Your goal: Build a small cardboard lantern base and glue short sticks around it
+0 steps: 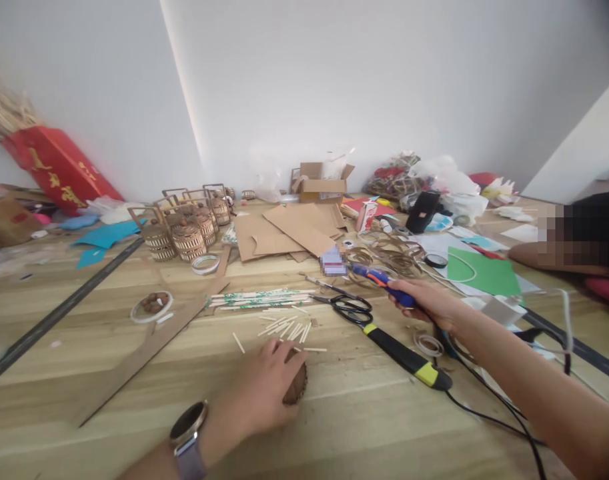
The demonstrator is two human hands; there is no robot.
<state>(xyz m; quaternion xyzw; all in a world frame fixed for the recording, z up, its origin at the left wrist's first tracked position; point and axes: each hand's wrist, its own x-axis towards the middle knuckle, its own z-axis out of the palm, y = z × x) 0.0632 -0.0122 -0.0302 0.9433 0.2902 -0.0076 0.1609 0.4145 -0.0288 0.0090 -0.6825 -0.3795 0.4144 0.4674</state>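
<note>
My left hand (267, 383), with a watch on its wrist, is wrapped round a small round brown piece (297, 380) low on the table, its right edge showing. In my right hand (429, 303) is a blue and orange corded tool (381, 279), raised and pointing left. Short pale sticks (287, 327) lie scattered just beyond my left hand. Behind them is a row of green-and-white wrapped sticks (259, 299). Black scissors (351, 308) lie between the hands, beside a black and yellow corded tool (407, 357).
Small woven baskets (187, 237) stand at the back left. Cardboard sheets (284, 230) and an open box (324, 183) are at the back centre. A long brown strip (159, 340) lies left. Green paper (481, 270) is right, near another person's arm (539, 257).
</note>
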